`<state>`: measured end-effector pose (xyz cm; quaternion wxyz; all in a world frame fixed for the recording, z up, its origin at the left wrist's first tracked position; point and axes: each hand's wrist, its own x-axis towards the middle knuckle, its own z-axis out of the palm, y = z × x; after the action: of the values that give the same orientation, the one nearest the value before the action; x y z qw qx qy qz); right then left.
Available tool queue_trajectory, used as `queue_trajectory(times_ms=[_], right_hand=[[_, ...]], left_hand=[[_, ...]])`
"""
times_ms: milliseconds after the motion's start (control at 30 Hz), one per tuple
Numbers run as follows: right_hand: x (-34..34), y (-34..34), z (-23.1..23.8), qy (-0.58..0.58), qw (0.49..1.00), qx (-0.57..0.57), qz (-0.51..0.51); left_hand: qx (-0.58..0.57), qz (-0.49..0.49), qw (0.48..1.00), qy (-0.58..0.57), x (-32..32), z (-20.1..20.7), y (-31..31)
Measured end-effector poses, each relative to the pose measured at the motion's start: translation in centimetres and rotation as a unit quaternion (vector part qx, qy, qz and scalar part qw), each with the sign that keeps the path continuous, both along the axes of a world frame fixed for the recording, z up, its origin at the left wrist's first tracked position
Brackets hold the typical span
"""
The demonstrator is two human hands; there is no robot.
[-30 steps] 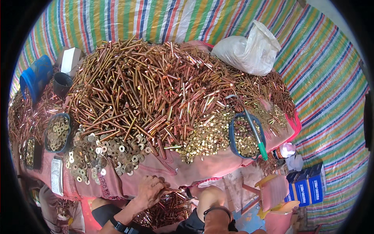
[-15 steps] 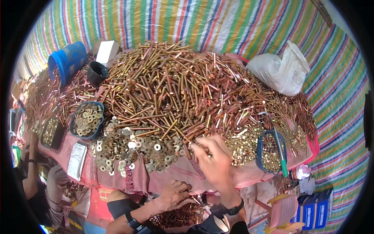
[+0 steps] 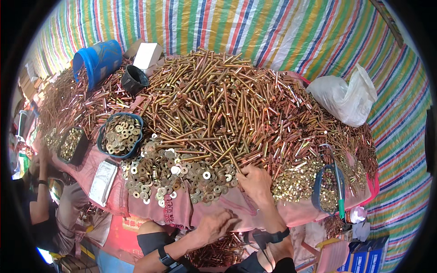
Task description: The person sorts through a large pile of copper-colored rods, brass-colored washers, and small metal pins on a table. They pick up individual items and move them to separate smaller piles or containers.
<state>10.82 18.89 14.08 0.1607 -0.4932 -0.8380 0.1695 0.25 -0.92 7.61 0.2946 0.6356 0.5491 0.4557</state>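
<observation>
A large heap of long, brass-coloured bolts (image 3: 214, 100) covers the middle of the cloth-topped work surface. At its front edge my right hand (image 3: 257, 182) is closed, its thumb and fingertips pinching the end of one bolt (image 3: 234, 163). Loose flat washers (image 3: 200, 184) lie in a pile just left of that hand. Small yellowish nuts (image 3: 296, 177) are heaped to its right. My left hand (image 3: 215, 226) hovers over the cloth's front edge with curled fingers; what it holds, if anything, is hidden. Below it more bolts (image 3: 216, 250) lie in front of me.
Washers fill a blue tub (image 3: 101, 149) on the left; a blue basket (image 3: 315, 193) of nuts stands right, crossed by a green-handled tool (image 3: 341, 204). Behind are a blue bucket (image 3: 109, 57), black cup (image 3: 136, 81) and white bag (image 3: 346, 104). A co-worker's arm (image 3: 42, 186) is far left.
The view has shifted, so the scene sits further right. My right hand has lowered its fingers onto a bolt at the heap's edge. My left hand has its fingers a little more extended.
</observation>
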Motion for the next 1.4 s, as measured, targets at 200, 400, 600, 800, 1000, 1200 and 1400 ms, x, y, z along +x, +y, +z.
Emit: queue_trajectory(times_ms=[200,400,600,800,1000,1200,1400], right_hand=[[2.5,-4.3,0.2,0.043,0.955,-0.287,0.059],[4.2,-5.2,-0.6,0.031,0.948,-0.288,0.129],[2.8,-3.7,-2.4,0.023,0.992,0.009,0.121],[2.7,-3.3,-4.1,0.056,0.990,0.063,0.115],[4.9,-3.4,-2.0,0.303,0.867,-0.388,0.073],[4.5,-5.2,0.5,0.279,0.829,-0.474,0.103],[4.4,-6.1,0.4,0.275,0.849,-0.443,0.092]], left_hand=[[-0.077,0.172,0.937,-0.295,-0.1,-0.3,1.3],[-0.115,0.136,0.908,-0.378,-0.5,-0.8,1.7],[-0.038,0.146,0.940,-0.305,0.7,-0.6,1.6],[0.004,0.161,0.983,-0.088,1.0,-0.5,0.9],[-0.007,0.188,0.975,-0.116,1.0,-0.3,1.4],[0.029,0.179,0.980,-0.085,1.3,-1.8,2.0],[0.053,0.177,0.980,-0.071,1.4,-2.4,2.1]])
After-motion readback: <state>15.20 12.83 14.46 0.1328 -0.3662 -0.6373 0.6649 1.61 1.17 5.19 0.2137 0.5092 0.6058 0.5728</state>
